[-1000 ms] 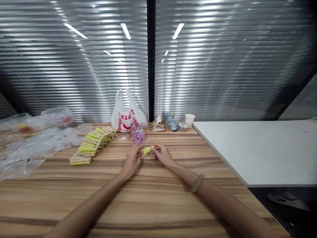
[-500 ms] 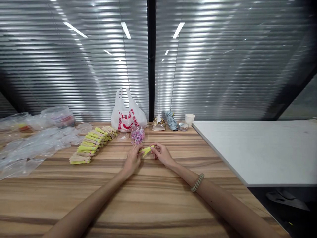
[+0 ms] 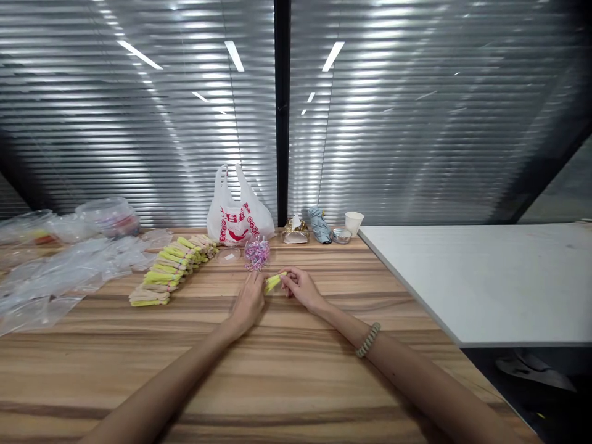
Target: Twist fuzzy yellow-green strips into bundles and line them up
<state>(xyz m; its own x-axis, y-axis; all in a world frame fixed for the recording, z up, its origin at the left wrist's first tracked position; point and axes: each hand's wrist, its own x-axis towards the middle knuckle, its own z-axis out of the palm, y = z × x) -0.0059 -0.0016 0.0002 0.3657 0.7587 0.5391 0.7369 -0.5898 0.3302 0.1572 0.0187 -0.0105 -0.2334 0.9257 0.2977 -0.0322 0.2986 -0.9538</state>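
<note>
My right hand (image 3: 301, 288) pinches one end of a small yellow bundle (image 3: 274, 282) held just above the wooden table. Beside the bundle's other end is my left hand (image 3: 248, 301), its back turned to me and its fingertips largely hidden. Those fingers point toward a loose heap of pink and purple ties (image 3: 257, 253), close to its near edge. To the left lies a long row of similar yellow and beige bundles (image 3: 173, 264), some with a coloured tie around the middle.
Clear plastic bags (image 3: 69, 271) cover the table's left side. At the back stand a white carrier bag (image 3: 240, 222), a gold tissue pack (image 3: 296, 230), a blue-grey folded item (image 3: 319, 226), a roll of tape (image 3: 341, 235) and a paper cup (image 3: 354, 223). A white table (image 3: 485, 277) adjoins on the right.
My left hand has come away from the yellow bundle and shifted slightly left, toward the ties. The right hand stays in place, holding the bundle.
</note>
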